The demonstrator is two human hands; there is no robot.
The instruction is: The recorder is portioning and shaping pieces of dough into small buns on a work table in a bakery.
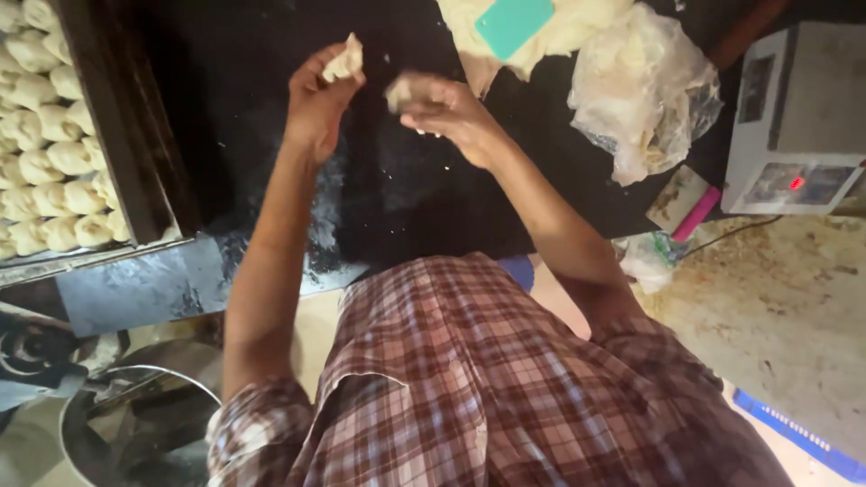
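My left hand (pixel 316 104) is raised over the black counter (pixel 244 108) and pinches a small pale piece of dough (pixel 345 59) at its fingertips. Beside it my right hand (pixel 446 113) closes around another lump of dough (pixel 403 89), blurred by motion. The two hands are close together but apart. A large mass of dough (pixel 577 22) lies at the counter's far edge, with a teal plastic scraper (pixel 512 22) resting on it.
A tray (pixel 135 171) at the left holds several shaped dough balls (pixel 50 162). Crumpled clear plastic (pixel 645 86) and a white digital scale (pixel 794 117) sit at the right, with a pink-handled scraper (pixel 687 203). A metal pot (pixel 135 424) stands low at the left.
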